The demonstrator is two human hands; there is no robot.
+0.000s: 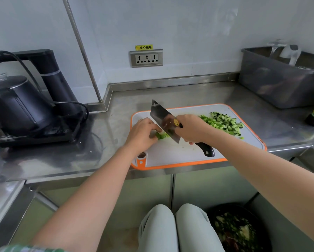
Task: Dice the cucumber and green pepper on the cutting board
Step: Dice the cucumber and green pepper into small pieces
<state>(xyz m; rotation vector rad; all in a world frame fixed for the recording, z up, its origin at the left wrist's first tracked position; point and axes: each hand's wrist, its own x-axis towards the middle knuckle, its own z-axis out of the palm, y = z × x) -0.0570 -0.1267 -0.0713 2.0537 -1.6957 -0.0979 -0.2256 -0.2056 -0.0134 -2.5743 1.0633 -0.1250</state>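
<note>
Head view: the left hand [142, 132] pins the last green pepper piece [160, 136] on the cutting board [170, 153] with curled fingers, knuckles seemingly guiding the blade; the right hand [190, 128] grips the cleaver [166, 120] — poised to chop; diced cucumber and pepper [223, 123] sit piled aside, clear of the cutting.

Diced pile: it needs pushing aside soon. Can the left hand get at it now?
Probably not: the left hand holds the pepper, and the cleaver and right hand stand between it and the pile.
</note>
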